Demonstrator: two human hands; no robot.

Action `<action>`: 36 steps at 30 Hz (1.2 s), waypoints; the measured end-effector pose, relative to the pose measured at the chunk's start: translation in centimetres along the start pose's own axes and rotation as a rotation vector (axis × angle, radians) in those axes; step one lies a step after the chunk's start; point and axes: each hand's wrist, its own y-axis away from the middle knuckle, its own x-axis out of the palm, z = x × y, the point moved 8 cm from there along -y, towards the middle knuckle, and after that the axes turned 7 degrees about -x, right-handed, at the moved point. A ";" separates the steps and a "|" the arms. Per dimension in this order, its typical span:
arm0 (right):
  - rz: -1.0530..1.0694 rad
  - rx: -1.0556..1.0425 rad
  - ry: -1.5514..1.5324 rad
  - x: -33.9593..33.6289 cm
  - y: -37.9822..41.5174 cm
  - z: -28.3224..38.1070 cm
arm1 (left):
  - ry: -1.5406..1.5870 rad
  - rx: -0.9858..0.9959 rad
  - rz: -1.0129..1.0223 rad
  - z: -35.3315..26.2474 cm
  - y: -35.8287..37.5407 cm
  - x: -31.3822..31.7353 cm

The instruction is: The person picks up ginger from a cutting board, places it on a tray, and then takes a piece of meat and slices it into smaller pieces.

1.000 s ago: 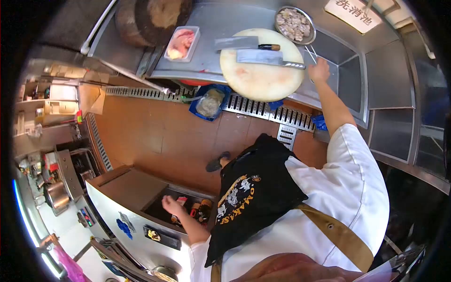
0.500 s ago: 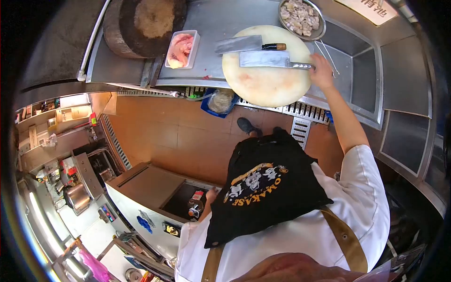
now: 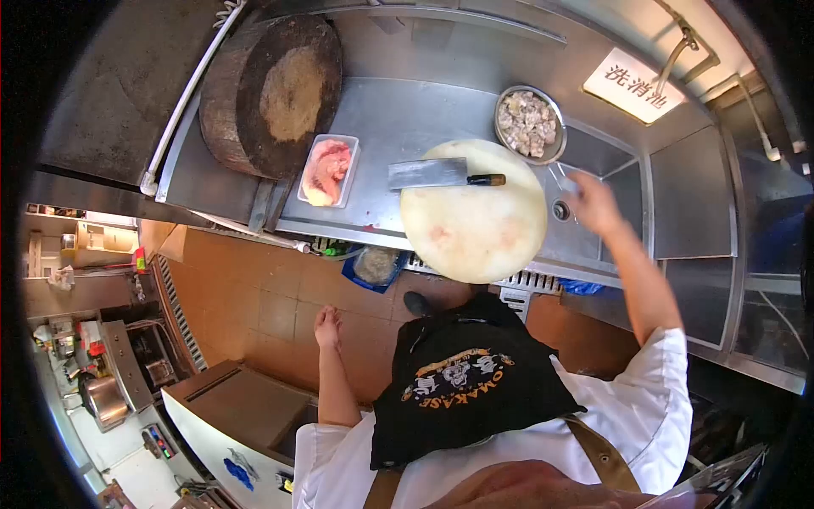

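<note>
My right hand (image 3: 593, 204) is over the sink (image 3: 627, 187), right of the round white cutting board (image 3: 475, 229). It is smeared by motion, so I cannot make out its fingers or anything in them. A cleaver (image 3: 432, 173) with a dark, wood-tipped handle lies across the board's upper left, its blade overhanging the edge. No second cleaver shows. My left hand (image 3: 328, 326) hangs low over the floor, its fingers curled in and nothing visible in them. Above the board stands a metal bowl (image 3: 555, 151) of chopped meat pieces (image 3: 526, 123). Thin wire handles (image 3: 557, 176) reach down from it.
A clear plastic tub (image 3: 350, 174) of raw meat (image 3: 325, 170) rests left of the board, beside a thick round wooden chopping block (image 3: 229, 110). Below the counter edge is a blue container (image 3: 373, 267). A white cabinet (image 3: 220, 424) stands at lower left.
The metal-handled cleaver my right hand was touching has left the board, and that hand has moved to the right. My left hand has come away from the cabinet. The view has shifted.
</note>
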 end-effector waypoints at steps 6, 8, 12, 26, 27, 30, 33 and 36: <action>-0.127 -0.362 0.545 -25.3 -22.8 -0.7 | 0.120 -0.412 -0.055 18.4 1.9 -3.7; 0.202 -0.143 0.641 -28.9 -26.2 5.5 | 0.165 -0.521 -0.152 24.7 6.4 -3.9; 0.260 -0.158 0.881 -25.9 -31.1 9.2 | 0.345 -0.590 -0.265 37.4 15.7 -4.6; 0.303 -0.537 0.042 13.6 -15.3 0.6 | -0.453 0.181 -0.363 8.4 4.2 3.5; 0.345 -0.487 0.053 15.7 -12.0 1.0 | -0.534 0.313 -0.331 -1.1 6.3 7.4; 0.204 -0.445 0.028 20.5 -9.2 0.1 | -0.562 0.765 -0.299 -17.8 6.3 15.3; 0.240 -0.333 0.158 21.5 -7.1 2.5 | -0.851 1.225 -0.282 -26.9 5.5 22.1; 0.382 -0.197 0.257 21.8 -4.5 3.4 | -1.226 1.040 -0.434 -31.2 1.5 25.6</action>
